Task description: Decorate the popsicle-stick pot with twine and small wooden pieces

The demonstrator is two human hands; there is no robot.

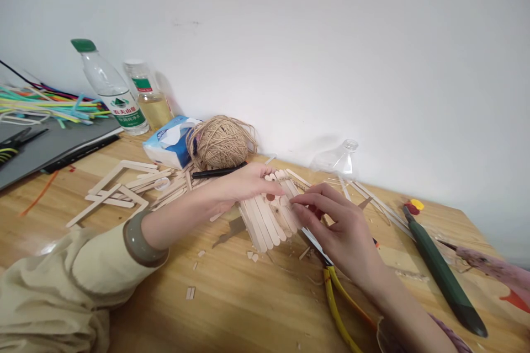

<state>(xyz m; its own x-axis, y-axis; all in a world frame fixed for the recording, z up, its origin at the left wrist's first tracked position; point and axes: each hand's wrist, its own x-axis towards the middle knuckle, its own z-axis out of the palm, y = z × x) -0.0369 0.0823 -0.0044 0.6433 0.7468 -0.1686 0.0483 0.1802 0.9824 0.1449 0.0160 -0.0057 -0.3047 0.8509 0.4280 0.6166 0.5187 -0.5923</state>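
Over the worktop [215, 314], the wooden-stick panel [261, 226] was gripped at its far edge by the left hand [248, 181], apparently for steadiness, while its right side was touched by the right hand [342, 220], whose hold could not be told.

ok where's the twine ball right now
In the head view, the twine ball is just left of centre, at the right end of the tissue pack and beyond the left hand.
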